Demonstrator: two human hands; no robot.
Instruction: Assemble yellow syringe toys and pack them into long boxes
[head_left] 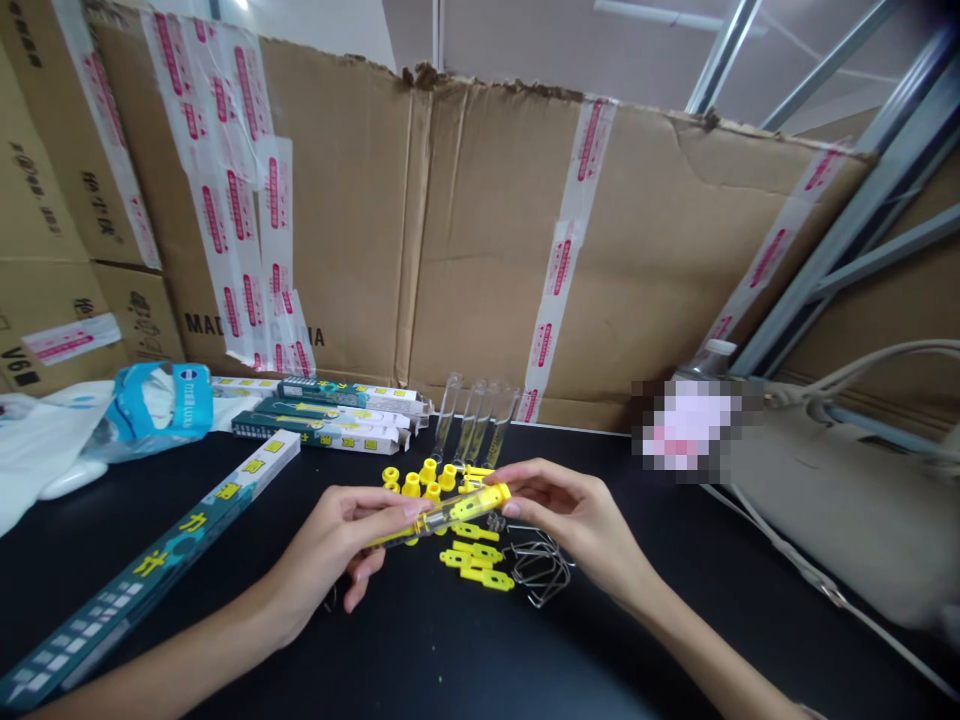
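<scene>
A clear tube spring scale (459, 507) with yellow parts inside lies slanted across the middle, held in both hands. My left hand (360, 525) is closed around its lower left part. At the upper right end, the fingertips of my right hand (562, 500) pinch the yellow cap (501, 493). Beneath and behind it are several yellow caps (428, 470), flat yellow tabs (480, 551) and a tangle of bent metal wire hooks (540, 570). Several clear tubes (448, 415) lie just beyond. My hands partly hide the tube's lower end.
Green and white printed boxes (337, 435) lie at the back left, and one long box (157, 570) runs along the left. A blue tissue pack (161, 410) is at far left. On the right sit a beige bag (840, 500) and a capped bottle (716, 358). Cardboard (480, 230) walls the back.
</scene>
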